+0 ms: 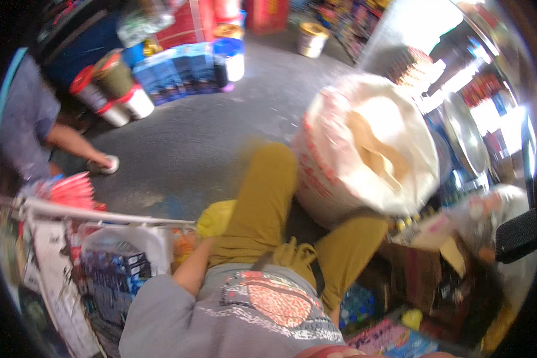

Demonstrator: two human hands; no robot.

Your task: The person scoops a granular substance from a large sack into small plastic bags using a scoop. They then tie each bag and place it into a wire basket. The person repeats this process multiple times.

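Observation:
Both my hands are out of view. My left forearm [196, 265] reaches forward beside my thigh, and its hand is hidden behind the leg. A yellow plastic bag [214, 219] shows just past that forearm; whether the hand touches it I cannot tell. Between my spread knees, in mustard trousers [268, 197], the trousers' drawstring [295, 253] hangs in a knot. A large white woven sack [324, 179] with red print stands open in front of my right knee. Bright light falls into it, and a tan patch [367, 138] inside is too blurred to name.
At left, a person's leg [74, 142] stands on the grey floor [197, 134]. Beyond are lidded buckets [136, 100] and blue boxes [174, 74]. A white-framed rack [112, 217] flanks my left side. A cardboard box [411, 273] and a round metal pan [465, 134] are at right.

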